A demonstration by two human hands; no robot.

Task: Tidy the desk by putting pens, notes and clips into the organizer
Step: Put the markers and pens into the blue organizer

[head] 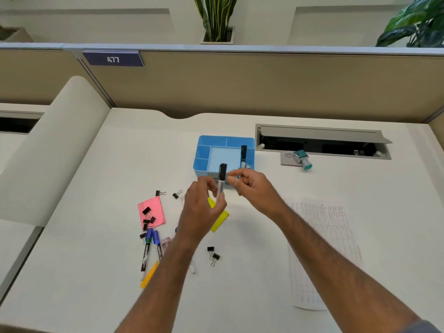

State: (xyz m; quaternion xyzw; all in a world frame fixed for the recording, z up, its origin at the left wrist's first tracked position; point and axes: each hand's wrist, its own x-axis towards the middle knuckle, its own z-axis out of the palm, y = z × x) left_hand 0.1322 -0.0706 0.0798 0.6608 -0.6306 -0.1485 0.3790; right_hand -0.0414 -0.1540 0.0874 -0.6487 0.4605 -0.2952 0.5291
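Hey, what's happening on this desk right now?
A person is tidying up. The left hand holds a black-capped silver marker upright just in front of the blue plastic organizer; the right hand hovers beside it. One black marker already stands inside. Black binder clips, a pink sticky note and other pens remain outside.

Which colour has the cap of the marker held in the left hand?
Black, on a silver-grey barrel; seen in the head view.
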